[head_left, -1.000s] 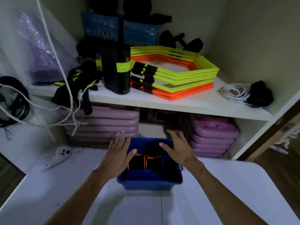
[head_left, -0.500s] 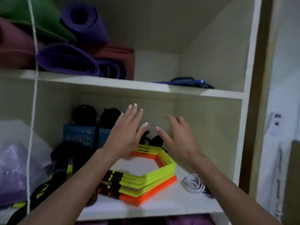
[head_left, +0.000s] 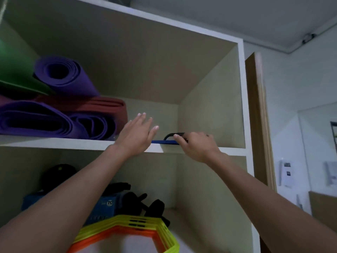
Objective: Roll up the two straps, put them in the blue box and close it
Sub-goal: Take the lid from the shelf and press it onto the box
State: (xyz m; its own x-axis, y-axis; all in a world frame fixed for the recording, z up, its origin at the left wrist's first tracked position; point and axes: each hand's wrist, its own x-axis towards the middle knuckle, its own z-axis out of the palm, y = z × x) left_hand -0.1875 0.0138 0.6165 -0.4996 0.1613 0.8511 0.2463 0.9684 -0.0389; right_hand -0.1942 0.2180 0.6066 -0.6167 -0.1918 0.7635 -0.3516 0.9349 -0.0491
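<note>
Left hand [head_left: 135, 136] is up at the white upper shelf [head_left: 54, 143] now, fingers [head_left: 144, 118] straight and loosely spread, gripping nothing, probably ready to steady; just beyond its fingertips lies the flat blue plastic lid [head_left: 165, 142], stored up here. Right hand [head_left: 196, 146] curls around the lid's black handle [head_left: 173, 135], surely to fetch it; blue box and straps are out of view.
</note>
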